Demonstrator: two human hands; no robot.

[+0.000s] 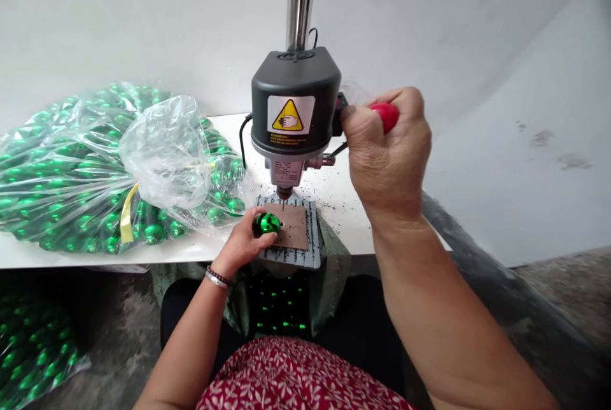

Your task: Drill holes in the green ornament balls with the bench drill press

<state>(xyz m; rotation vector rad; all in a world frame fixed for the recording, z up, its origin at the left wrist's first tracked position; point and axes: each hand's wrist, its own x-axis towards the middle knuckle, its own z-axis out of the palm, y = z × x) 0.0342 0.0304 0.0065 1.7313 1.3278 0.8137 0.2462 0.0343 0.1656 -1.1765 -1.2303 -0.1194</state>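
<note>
Between the thumb and fingers of my left hand (247, 236) is a shiny green ball ornament (270, 223). It is at the left part of a brown board (296, 235), beside a small hole in the board. The board lies on the drill press's metal base (312, 257). Above and a little right of the ball, the thin drill bit (283, 205) points down, apart from it. My right hand (394, 149) is closed around the red-knobbed lever (386, 116) at the right side of the dark grey drill press head (296, 88).
A clear plastic bag (165, 155) full of green balls covers the left of the white table (344, 206). Dark shavings are scattered around the base. More green balls lie in an opening (279, 305) below the table edge and in a bag (38, 340) on the floor.
</note>
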